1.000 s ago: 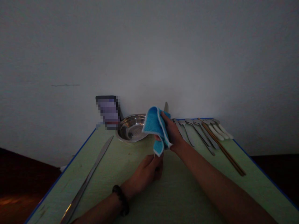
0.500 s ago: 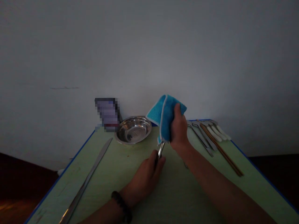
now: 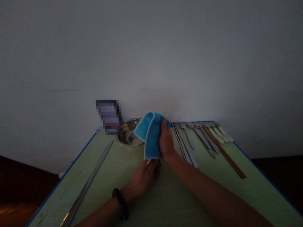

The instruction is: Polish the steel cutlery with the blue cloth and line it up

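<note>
A blue cloth (image 3: 152, 135) with pale edging is gripped in my right hand (image 3: 167, 142), thumb uppermost. It is wrapped around a slim metal utensil (image 3: 165, 111), of which only a thin tip shows above the cloth. The tip looks narrow like a knife blade seen edge-on, but its kind is not certain. Just below the cloth, my left hand (image 3: 144, 176) is closed around the utensil's lower end, its fingers partly covered by the cloth. Behind the cloth stands a shiny steel bowl (image 3: 127, 143), its right side hidden.
A long knife (image 3: 88, 181) lies along the table's left. On the right are metal cutlery (image 3: 186, 148), wooden chopsticks (image 3: 227, 156) and several white-handled utensils (image 3: 216, 134). A blurred-out device (image 3: 110, 116) leans near the wall. Blue edging borders the green table (image 3: 189, 201).
My right hand and the cloth have moved left and down, close to my left hand. The cloth now covers the metal shaft, and a thin tip shows above it.
</note>
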`<state>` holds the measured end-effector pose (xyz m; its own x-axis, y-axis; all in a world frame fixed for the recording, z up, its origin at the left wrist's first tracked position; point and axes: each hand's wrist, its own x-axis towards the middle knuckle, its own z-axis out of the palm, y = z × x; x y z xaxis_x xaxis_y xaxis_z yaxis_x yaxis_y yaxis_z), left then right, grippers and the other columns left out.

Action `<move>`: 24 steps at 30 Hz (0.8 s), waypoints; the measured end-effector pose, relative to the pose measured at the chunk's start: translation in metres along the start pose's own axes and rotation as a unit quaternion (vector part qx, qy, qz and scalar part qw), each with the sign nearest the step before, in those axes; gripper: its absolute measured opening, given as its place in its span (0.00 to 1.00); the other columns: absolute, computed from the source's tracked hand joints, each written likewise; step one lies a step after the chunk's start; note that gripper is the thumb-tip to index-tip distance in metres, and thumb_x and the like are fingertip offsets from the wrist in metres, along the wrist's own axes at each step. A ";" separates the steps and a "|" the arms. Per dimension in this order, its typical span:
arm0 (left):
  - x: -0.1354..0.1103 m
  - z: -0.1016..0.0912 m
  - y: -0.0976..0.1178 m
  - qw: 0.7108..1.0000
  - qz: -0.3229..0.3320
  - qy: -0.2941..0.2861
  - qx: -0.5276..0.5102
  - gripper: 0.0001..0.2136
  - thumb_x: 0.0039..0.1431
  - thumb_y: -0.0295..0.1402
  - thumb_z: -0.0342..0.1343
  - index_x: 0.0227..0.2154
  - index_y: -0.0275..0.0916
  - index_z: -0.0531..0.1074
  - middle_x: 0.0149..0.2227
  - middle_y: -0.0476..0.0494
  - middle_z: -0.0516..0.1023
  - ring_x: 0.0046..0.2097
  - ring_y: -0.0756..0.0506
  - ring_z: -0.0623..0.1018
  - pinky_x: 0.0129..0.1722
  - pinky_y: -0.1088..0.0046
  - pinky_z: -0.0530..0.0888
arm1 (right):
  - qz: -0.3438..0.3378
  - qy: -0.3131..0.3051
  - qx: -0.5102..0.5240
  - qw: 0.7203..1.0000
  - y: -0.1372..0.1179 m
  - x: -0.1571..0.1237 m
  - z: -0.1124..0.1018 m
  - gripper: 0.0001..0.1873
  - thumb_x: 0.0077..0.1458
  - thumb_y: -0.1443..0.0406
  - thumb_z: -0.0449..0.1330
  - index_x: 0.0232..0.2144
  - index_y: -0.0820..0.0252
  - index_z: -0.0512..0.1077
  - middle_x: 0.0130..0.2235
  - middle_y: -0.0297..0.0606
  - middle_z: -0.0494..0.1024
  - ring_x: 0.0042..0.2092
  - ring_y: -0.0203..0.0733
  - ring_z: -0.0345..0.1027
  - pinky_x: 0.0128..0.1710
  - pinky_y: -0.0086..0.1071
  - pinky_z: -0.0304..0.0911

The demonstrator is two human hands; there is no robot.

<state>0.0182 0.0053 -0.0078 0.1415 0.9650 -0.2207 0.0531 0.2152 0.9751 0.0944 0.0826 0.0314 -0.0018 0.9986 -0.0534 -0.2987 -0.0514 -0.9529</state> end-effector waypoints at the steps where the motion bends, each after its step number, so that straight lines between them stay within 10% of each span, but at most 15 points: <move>1: 0.001 0.000 0.000 1.000 -0.003 0.002 0.004 0.19 0.54 0.52 0.45 0.21 0.42 0.53 0.19 0.58 0.55 0.20 0.53 0.54 0.20 0.75 0.54 | 0.010 0.023 -0.017 1.000 0.000 0.000 0.000 0.27 0.50 0.41 0.46 0.29 0.56 0.68 0.31 0.37 0.73 0.38 0.43 0.67 0.34 0.34 0.59; 10: -0.014 0.005 0.019 0.968 0.069 -0.038 0.239 0.18 0.64 0.44 0.39 0.23 0.40 0.62 0.22 0.53 0.63 0.27 0.48 0.64 0.30 0.71 0.60 | -0.051 0.118 0.033 0.991 -0.035 0.038 -0.031 0.24 0.44 0.42 0.54 0.27 0.56 0.66 0.26 0.31 0.69 0.30 0.39 0.66 0.31 0.33 0.60; 24: -0.009 -0.003 0.011 0.992 -0.001 -0.082 0.099 0.22 0.62 0.50 0.38 0.21 0.39 0.59 0.21 0.54 0.57 0.23 0.51 0.58 0.23 0.75 0.57 | -0.042 0.104 0.026 0.993 -0.032 0.027 -0.019 0.26 0.46 0.41 0.51 0.29 0.57 0.67 0.27 0.33 0.70 0.30 0.36 0.65 0.29 0.30 0.60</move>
<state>0.0144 -0.0002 0.0049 0.2982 0.9240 -0.2393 0.2440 0.1686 0.9550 0.1217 0.1114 0.0549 0.2208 0.9745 -0.0402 -0.3390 0.0380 -0.9400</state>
